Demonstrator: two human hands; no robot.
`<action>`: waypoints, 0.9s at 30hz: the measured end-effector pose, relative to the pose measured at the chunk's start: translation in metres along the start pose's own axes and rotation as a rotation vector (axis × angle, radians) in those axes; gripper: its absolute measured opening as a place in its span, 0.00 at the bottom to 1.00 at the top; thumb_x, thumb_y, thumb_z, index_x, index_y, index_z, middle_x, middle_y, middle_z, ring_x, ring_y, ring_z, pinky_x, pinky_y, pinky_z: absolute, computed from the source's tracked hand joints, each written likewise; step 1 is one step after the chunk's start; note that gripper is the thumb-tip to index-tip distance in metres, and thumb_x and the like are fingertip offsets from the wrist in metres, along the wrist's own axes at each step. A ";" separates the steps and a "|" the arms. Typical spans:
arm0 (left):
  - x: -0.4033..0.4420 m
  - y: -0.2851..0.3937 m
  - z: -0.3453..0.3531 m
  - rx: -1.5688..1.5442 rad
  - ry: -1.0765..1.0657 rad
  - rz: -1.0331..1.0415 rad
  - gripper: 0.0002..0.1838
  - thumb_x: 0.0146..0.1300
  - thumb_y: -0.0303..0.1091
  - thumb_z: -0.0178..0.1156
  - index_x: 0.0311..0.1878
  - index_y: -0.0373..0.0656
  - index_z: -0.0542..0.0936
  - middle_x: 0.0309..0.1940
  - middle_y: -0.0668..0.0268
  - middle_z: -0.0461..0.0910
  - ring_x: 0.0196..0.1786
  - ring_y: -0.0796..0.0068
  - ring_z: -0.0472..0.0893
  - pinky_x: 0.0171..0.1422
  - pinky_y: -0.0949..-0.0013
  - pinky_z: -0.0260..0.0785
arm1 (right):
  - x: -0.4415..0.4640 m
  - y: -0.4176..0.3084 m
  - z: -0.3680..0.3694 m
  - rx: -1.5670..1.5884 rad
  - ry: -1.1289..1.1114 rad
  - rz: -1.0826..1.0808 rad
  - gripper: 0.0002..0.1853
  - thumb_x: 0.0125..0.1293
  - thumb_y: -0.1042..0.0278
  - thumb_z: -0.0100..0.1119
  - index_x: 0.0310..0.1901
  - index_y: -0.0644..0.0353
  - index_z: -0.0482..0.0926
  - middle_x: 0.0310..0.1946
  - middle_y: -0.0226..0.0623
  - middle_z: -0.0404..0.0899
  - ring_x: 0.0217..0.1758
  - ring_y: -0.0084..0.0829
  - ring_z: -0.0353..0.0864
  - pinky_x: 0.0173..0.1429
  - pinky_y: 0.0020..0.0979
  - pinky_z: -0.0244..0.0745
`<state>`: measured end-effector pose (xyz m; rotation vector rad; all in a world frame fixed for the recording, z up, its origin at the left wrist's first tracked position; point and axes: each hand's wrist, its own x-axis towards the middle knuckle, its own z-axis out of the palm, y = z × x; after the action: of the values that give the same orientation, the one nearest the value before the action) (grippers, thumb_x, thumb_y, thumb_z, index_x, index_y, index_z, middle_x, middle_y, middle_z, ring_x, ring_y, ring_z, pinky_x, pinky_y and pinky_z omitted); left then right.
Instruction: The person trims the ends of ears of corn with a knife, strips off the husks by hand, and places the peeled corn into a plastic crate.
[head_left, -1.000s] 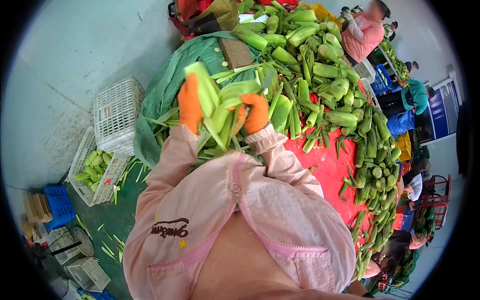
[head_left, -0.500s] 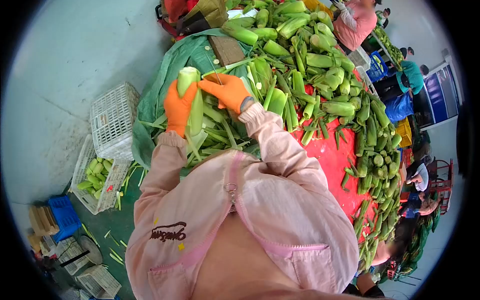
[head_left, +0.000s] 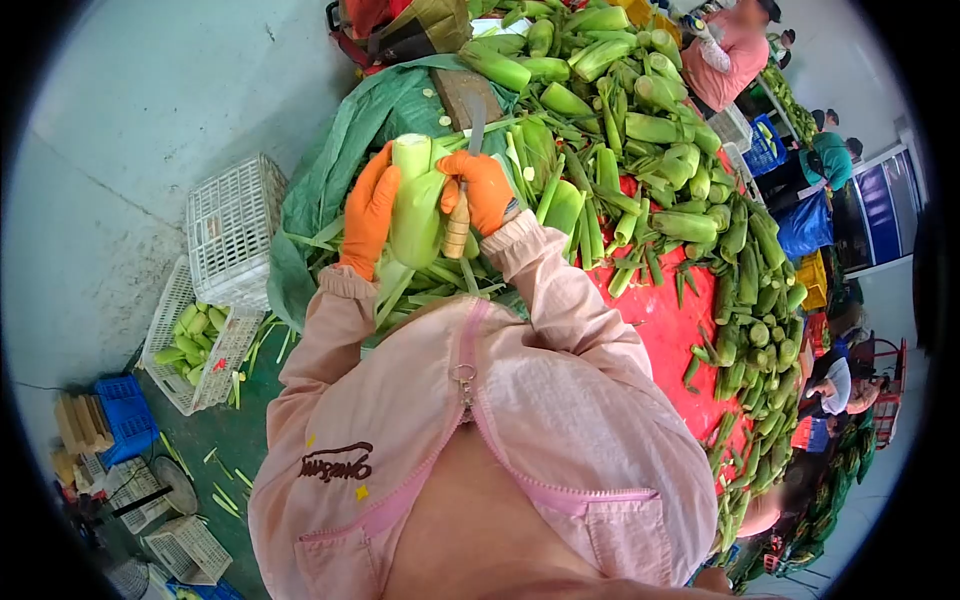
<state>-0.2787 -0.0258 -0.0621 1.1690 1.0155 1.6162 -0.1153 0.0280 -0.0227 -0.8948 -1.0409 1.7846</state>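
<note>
Two gloved hands fill the middle of my head view; the left hand (head_left: 370, 215) lies along the left side of the corn (head_left: 413, 205), its fingers nearly straight, gathered close and pressed to the leaf, supporting it; the corn stands almost upright between both hands, its pale cut end on the far side; the right hand (head_left: 485, 190) has its fingers curled tightly around a knife (head_left: 457, 228), wooden handle toward me, blade pointing far; its forefinger and thumb come up to the corn's right side, though I cannot tell whether they pinch the leaf there.

Loose husks (head_left: 438, 274) lie under the corn on the near side; a green sheet (head_left: 340, 130) spreads left and far, with a brown block (head_left: 460, 93) on it, beyond the hands; to the right I see a big heap (head_left: 655, 128) of ears, curving from far to near around a red cover (head_left: 665, 320); to the left stands a white crate (head_left: 237, 225), and just nearer to me a tilted basket (head_left: 234, 348) holds pale green ears (head_left: 190, 340); far right, a co-worker (head_left: 722, 65) in pink is beside the heap.
</note>
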 end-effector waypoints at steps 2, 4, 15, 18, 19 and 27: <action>-0.002 -0.004 0.007 -0.054 -0.033 -0.045 0.29 0.71 0.45 0.59 0.69 0.37 0.68 0.58 0.64 0.76 0.56 0.76 0.74 0.64 0.71 0.64 | -0.003 0.007 -0.001 0.029 -0.009 -0.009 0.10 0.59 0.67 0.61 0.24 0.63 0.76 0.14 0.41 0.75 0.12 0.33 0.71 0.24 0.31 0.69; -0.004 -0.010 0.016 -0.135 -0.024 -0.078 0.30 0.70 0.45 0.60 0.69 0.39 0.68 0.58 0.64 0.76 0.57 0.75 0.74 0.65 0.70 0.64 | -0.012 0.008 0.005 -0.069 -0.071 0.010 0.11 0.60 0.66 0.59 0.25 0.63 0.75 0.12 0.40 0.74 0.14 0.32 0.71 0.25 0.30 0.69; 0.019 -0.057 -0.040 -0.516 0.159 -0.211 0.49 0.66 0.73 0.44 0.70 0.34 0.64 0.67 0.46 0.69 0.67 0.53 0.71 0.71 0.53 0.62 | -0.016 0.007 -0.085 0.280 0.311 -0.118 0.14 0.64 0.59 0.57 0.28 0.62 0.75 0.16 0.36 0.74 0.15 0.28 0.71 0.23 0.28 0.67; 0.017 -0.059 -0.071 -0.710 0.227 -0.147 0.48 0.66 0.73 0.43 0.70 0.34 0.64 0.67 0.46 0.69 0.68 0.52 0.70 0.69 0.55 0.64 | -0.017 -0.002 -0.119 0.059 0.356 -0.084 0.16 0.64 0.57 0.59 0.30 0.64 0.76 0.21 0.37 0.77 0.17 0.27 0.73 0.20 0.28 0.66; 0.015 -0.055 -0.072 -0.708 0.229 -0.151 0.48 0.66 0.73 0.43 0.70 0.34 0.64 0.67 0.46 0.69 0.68 0.52 0.70 0.69 0.55 0.64 | -0.020 -0.002 -0.120 -0.237 0.394 -0.032 0.17 0.64 0.56 0.60 0.31 0.65 0.77 0.24 0.38 0.78 0.18 0.27 0.74 0.19 0.28 0.66; 0.007 -0.011 -0.057 -0.267 0.102 -0.082 0.34 0.67 0.52 0.61 0.69 0.40 0.70 0.55 0.56 0.81 0.51 0.68 0.81 0.58 0.66 0.73 | -0.037 -0.031 -0.041 -0.634 0.262 -0.184 0.20 0.69 0.56 0.57 0.50 0.66 0.81 0.42 0.42 0.85 0.17 0.22 0.73 0.19 0.25 0.67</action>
<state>-0.3326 -0.0229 -0.0830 0.8633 0.8668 1.7001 -0.0561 0.0145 -0.0049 -1.3192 -1.4869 1.1491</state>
